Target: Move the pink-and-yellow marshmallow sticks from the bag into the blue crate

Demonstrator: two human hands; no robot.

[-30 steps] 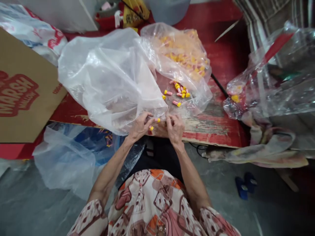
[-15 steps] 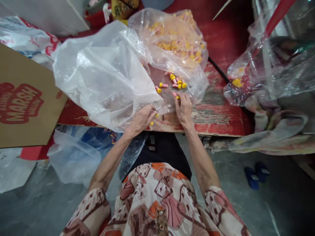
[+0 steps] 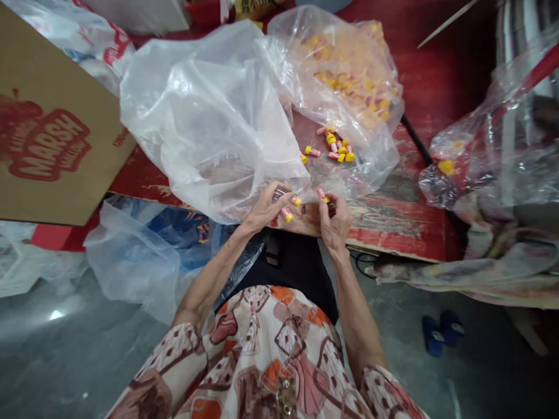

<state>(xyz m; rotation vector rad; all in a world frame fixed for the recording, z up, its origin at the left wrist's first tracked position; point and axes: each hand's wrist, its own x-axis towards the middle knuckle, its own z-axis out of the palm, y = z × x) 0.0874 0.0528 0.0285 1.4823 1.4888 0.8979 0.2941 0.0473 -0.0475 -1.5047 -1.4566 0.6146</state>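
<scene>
While the left hand (image 3: 264, 209) curls around yellow-capped tubes (image 3: 286, 215) at the milky plastic bag's (image 3: 209, 116) near edge, the right hand's (image 3: 336, 224) narrow grip pinches another tube (image 3: 321, 194), right of it.

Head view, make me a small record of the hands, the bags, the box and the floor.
left hand: at two yellow-capped tubes, hold unclear
right hand: pinching one pink tube
clear bag: many yellow and pink pieces inside
white bag: spread left of clear bag
cardboard box: far left, printed MARSH MALLOW
floor: blue slippers, right side
</scene>
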